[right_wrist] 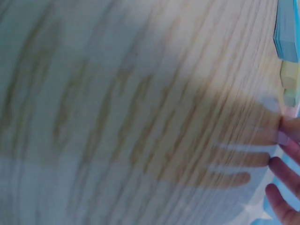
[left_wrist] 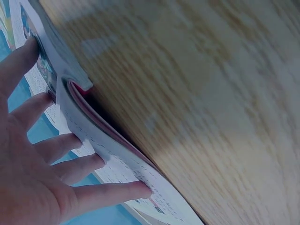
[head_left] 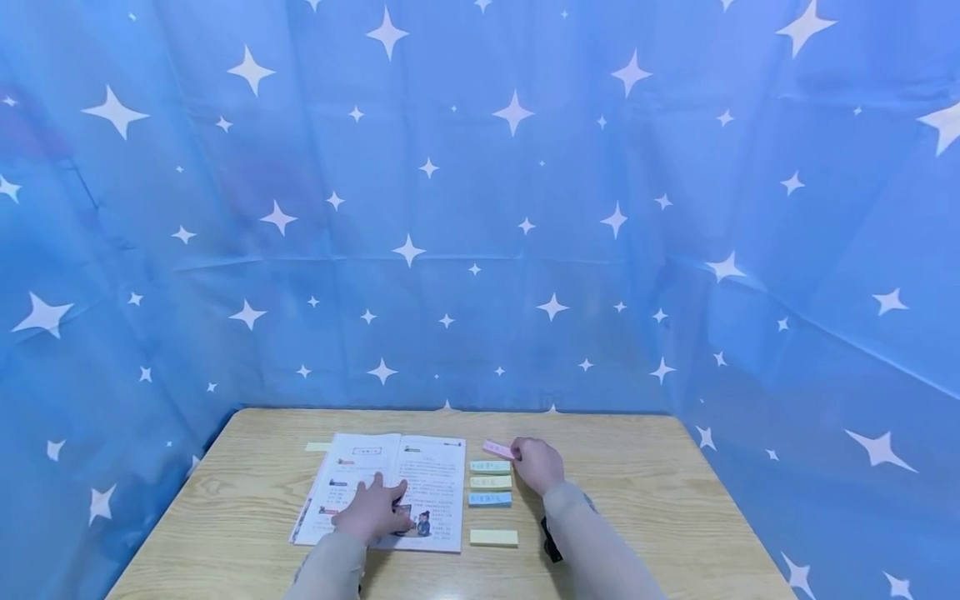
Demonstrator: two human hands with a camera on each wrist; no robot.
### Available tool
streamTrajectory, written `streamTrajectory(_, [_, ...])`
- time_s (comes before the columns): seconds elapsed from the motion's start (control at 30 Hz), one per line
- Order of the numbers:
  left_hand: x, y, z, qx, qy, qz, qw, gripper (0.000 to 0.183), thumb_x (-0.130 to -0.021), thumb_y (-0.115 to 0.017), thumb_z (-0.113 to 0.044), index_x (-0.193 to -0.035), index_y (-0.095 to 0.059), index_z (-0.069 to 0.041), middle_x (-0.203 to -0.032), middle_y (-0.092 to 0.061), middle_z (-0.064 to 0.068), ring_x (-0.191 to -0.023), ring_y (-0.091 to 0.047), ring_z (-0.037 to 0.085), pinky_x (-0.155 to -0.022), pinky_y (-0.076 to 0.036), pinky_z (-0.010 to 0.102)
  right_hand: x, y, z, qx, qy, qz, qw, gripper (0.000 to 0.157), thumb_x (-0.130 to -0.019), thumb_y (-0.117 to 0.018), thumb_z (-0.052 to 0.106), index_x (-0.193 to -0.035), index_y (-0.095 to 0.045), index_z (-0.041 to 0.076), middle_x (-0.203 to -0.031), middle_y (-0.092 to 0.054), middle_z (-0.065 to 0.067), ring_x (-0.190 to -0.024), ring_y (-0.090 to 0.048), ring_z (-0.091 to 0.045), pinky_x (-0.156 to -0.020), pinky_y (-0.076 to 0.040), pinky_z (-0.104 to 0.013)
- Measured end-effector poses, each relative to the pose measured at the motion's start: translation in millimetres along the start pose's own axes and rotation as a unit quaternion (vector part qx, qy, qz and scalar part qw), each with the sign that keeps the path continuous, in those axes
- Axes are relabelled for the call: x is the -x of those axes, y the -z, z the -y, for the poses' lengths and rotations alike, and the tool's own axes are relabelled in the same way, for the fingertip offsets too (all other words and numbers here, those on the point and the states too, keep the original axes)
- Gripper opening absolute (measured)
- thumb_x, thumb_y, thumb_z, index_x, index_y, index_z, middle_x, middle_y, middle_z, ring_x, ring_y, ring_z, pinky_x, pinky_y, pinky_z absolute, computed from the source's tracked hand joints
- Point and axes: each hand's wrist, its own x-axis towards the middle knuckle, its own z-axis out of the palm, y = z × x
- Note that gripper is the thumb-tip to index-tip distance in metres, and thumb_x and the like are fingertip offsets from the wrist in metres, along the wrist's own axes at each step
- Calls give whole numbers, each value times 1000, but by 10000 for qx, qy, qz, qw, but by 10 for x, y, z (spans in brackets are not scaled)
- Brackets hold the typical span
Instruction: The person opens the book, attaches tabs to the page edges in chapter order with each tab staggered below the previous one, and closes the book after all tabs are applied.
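An open book [head_left: 435, 467] with printed pages and a picture lies on the table. My left hand [head_left: 371, 510] rests across its middle with fingers spread; in the left wrist view, fingertips touch the pages of the book [left_wrist: 124, 164]. Thumb and fingers of my right hand [head_left: 538, 465] pinch the right end of a pink sticky note pad [head_left: 497, 449], which lies slightly tilted. Below it sit a green pad [head_left: 490, 467], a yellow pad [head_left: 491, 482] and a blue pad [head_left: 490, 499], all bearing handwriting. In the right wrist view the pink pad [right_wrist: 290, 111] is mostly hidden.
Nearer the front edge lies another yellow sticky pad [head_left: 493, 538]. A pale yellow strip [head_left: 318, 447] sticks out beside the book's upper left corner. The wooden table [head_left: 660, 492] is bordered by a blue star-patterned curtain [head_left: 480, 333].
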Motion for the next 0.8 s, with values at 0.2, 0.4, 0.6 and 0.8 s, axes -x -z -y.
streamTrajectory(0.2, [-21,-4,0,26,91,8,10000,67,-76,-77,-40,-137,-57,-22,-151,-30,27,-135,-20,58,-79,-21,89,31,23,-58,-193,44,-59,9998,7,-84,-72,8,-90,-73,12,-80,-68,3,-68,-61,-12,-60,-53,-31])
streamTrajectory(0.4, [-5,-83,2,61,173,70,9998,66,-75,-78,-41,-136,-59,-23,-151,-31,26,-135,-20,58,-79,-22,89,146,107,-80,-429,-119,9,9990,6,-84,-73,9,-89,-72,13,-84,-69,1,-74,-63,-15,-65,-54,-35])
streamTrajectory(0.6, [3,-105,0,21,132,-9,9999,67,-74,-79,-41,-135,-59,-22,-150,-32,27,-134,-21,59,-77,-22,89,186,205,-69,-770,-88,-126,9969,7,-84,-72,8,-90,-72,13,-84,-69,0,-69,-60,-12,-60,-51,-31])
streamTrajectory(0.8, [-33,-72,11,-86,44,-55,9999,66,-76,-78,-43,-136,-59,-22,-150,-32,27,-134,-22,58,-77,-24,89,153,292,-64,-985,-11,-75,9951,9,-85,-72,10,-94,-72,14,-87,-69,2,-71,-59,-9,-63,-51,-28])
